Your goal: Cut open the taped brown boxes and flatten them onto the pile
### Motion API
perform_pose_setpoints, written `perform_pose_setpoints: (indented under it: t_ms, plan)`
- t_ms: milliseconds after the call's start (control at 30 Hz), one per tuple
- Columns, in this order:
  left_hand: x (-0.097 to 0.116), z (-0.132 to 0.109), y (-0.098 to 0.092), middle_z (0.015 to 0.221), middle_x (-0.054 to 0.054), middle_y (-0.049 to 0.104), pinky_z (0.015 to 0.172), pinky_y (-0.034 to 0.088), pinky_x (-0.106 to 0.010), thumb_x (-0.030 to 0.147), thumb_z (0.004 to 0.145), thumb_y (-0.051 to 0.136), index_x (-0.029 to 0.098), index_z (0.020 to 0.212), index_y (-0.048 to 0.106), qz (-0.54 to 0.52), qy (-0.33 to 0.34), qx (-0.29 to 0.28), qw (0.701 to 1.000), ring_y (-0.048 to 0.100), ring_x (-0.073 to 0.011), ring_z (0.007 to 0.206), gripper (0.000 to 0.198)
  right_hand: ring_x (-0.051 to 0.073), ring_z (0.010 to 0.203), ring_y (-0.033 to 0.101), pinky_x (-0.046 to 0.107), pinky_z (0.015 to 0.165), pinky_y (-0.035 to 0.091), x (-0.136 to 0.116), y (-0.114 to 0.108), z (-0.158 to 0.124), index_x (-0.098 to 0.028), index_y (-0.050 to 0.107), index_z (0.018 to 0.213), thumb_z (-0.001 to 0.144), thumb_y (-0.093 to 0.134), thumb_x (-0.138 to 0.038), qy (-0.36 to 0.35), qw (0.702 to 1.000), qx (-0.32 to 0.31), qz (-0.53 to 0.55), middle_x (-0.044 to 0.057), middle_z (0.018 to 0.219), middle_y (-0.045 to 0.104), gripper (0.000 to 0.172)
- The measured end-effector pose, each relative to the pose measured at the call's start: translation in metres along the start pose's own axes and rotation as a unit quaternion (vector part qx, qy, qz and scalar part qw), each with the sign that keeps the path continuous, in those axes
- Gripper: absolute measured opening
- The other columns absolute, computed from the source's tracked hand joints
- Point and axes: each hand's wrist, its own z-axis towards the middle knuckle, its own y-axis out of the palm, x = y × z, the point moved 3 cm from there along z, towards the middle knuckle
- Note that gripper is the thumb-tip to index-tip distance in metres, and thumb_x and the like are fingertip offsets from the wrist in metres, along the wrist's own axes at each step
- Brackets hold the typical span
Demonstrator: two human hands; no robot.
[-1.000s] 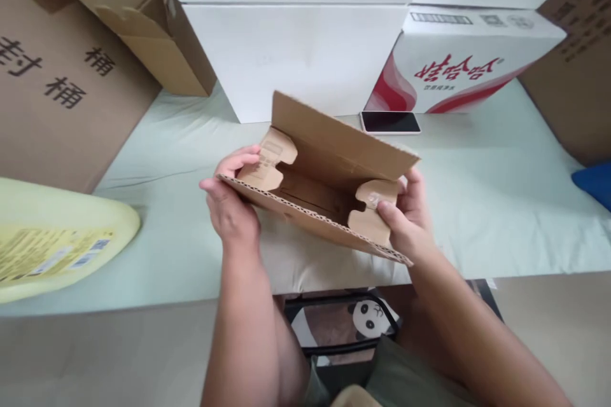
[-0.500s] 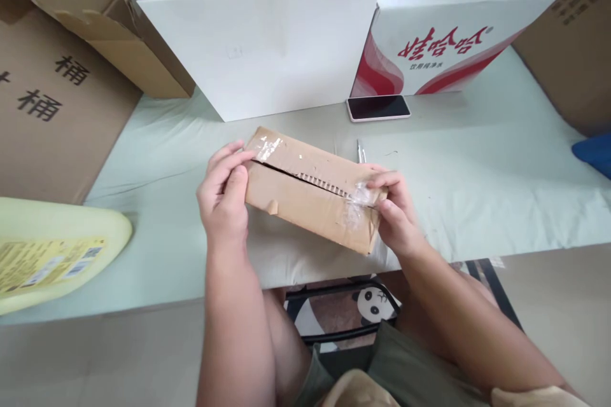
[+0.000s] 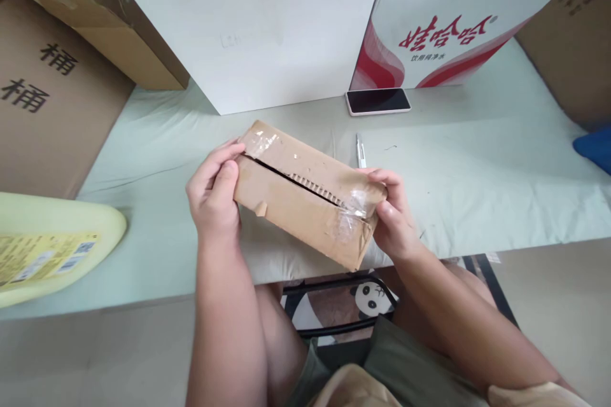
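Observation:
Between my two hands is a small brown cardboard box [image 3: 296,210], tilted down to the right, with a dark slit along its top seam and clear tape at both ends. My left hand [image 3: 214,187] grips its left end, thumb in front and fingers at the back. At the right end my right hand [image 3: 394,213] pinches the taped corner. A utility knife [image 3: 360,149] lies on the cloth behind the box, its lower part hidden by my right hand. Farther back a phone [image 3: 378,101] lies with its dark screen up.
White cartons [image 3: 281,38] and a red-and-white water carton [image 3: 439,38] stand along the back. A yellow-green bottle [image 3: 57,222] lies at the left, near large brown cartons [image 3: 42,140]. Something blue [image 3: 594,151] sits at the right edge. Pale green cloth [image 3: 482,172] covers the surface.
The box has tilted a little more, its right front corner lower and nearer me, and its slit looks slightly wider. Both hands keep hold of it. The view has shifted slightly.

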Motion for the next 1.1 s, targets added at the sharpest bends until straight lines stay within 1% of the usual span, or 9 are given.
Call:
perform_pose_setpoints:
  t_ms: [133,233,333,433,567,767,933,1000,1100]
  plan:
    - [-0.003,0.001,0.002,0.107,-0.003,0.084,0.093,0.057,-0.036,0.035,0.086,0.079,0.025,0.104,0.086,-0.016,-0.029,0.012,0.999,0.073,-0.0226,0.100,0.022,0.028,0.119,0.061,0.048,0.101,0.054,0.004,-0.001,0.002,-0.036,0.056,0.121,0.090,0.061,-0.074,0.035,0.999,0.017,-0.005,0.006,0.127,0.061,0.049]
    - [-0.003,0.001,0.001,0.109,-0.003,0.083,0.093,0.056,-0.036,0.036,0.086,0.080,0.025,0.106,0.086,-0.016,-0.027,0.012,0.999,0.072,-0.0226,0.102,0.024,0.028,0.115,0.061,0.047,0.099,0.053,0.003,-0.001,0.003,-0.033,0.057,0.112,0.090,0.059,-0.075,0.047,0.999,0.022,-0.008,0.006,0.124,0.061,0.047]
    - [-0.002,0.001,0.001,0.108,-0.004,0.082,0.093,0.056,-0.036,0.038,0.086,0.081,0.025,0.105,0.085,-0.013,-0.030,0.014,0.999,0.071,-0.0227,0.100,0.024,0.024,0.106,0.061,0.043,0.092,0.052,0.000,-0.001,0.004,-0.032,0.059,0.104,0.094,0.062,-0.065,0.042,0.999,0.014,-0.003,0.005,0.122,0.061,0.036]
    - [-0.001,0.000,0.002,0.108,-0.005,0.081,0.095,0.056,-0.038,0.039,0.087,0.078,0.023,0.105,0.084,0.003,-0.029,0.011,1.000,0.071,-0.0237,0.101,0.024,0.024,0.108,0.060,0.041,0.092,0.050,-0.001,-0.001,0.005,-0.031,0.060,0.102,0.092,0.070,-0.056,0.049,0.999,0.018,-0.010,0.004,0.123,0.062,0.029]
    - [0.001,0.000,0.004,0.110,-0.005,0.081,0.097,0.056,-0.040,0.040,0.088,0.075,0.023,0.103,0.084,0.014,-0.030,0.014,0.999,0.071,-0.0252,0.106,0.024,0.025,0.108,0.061,0.042,0.090,0.050,-0.001,-0.001,0.006,-0.029,0.059,0.099,0.087,0.072,-0.055,0.064,0.998,0.024,-0.016,0.005,0.123,0.062,0.031]
    - [0.002,0.000,0.005,0.107,-0.005,0.082,0.096,0.056,-0.039,0.038,0.088,0.074,0.022,0.100,0.084,0.010,-0.028,0.016,0.999,0.072,-0.0247,0.104,0.022,0.023,0.104,0.059,0.040,0.088,0.050,0.001,-0.003,0.006,-0.030,0.059,0.100,0.089,0.072,-0.052,0.065,0.998,0.020,0.003,0.003,0.124,0.061,0.027]
    - [0.001,0.001,0.005,0.103,-0.004,0.083,0.088,0.056,-0.035,0.028,0.086,0.075,0.023,0.097,0.086,0.025,-0.029,0.028,0.999,0.072,-0.0223,0.098,0.016,0.023,0.103,0.061,0.038,0.085,0.051,-0.009,-0.001,0.009,-0.028,0.056,0.095,0.084,0.078,-0.058,0.058,0.998,0.003,-0.012,0.004,0.120,0.060,0.038]
    - [0.001,0.000,0.005,0.101,-0.004,0.083,0.088,0.056,-0.036,0.025,0.086,0.073,0.023,0.096,0.086,0.042,-0.030,0.038,0.998,0.073,-0.0226,0.098,0.017,0.022,0.101,0.062,0.037,0.082,0.052,-0.016,0.002,0.011,-0.028,0.055,0.094,0.080,0.083,-0.052,0.065,0.997,0.001,-0.028,0.004,0.117,0.061,0.040]
    - [0.000,0.000,0.006,0.102,-0.004,0.083,0.089,0.057,-0.038,0.024,0.085,0.070,0.022,0.095,0.085,0.053,-0.031,0.042,0.997,0.073,-0.0242,0.100,0.018,0.021,0.098,0.063,0.035,0.078,0.052,-0.028,0.005,0.014,-0.027,0.051,0.092,0.075,0.085,-0.035,0.089,0.994,0.001,-0.057,0.003,0.114,0.063,0.039]
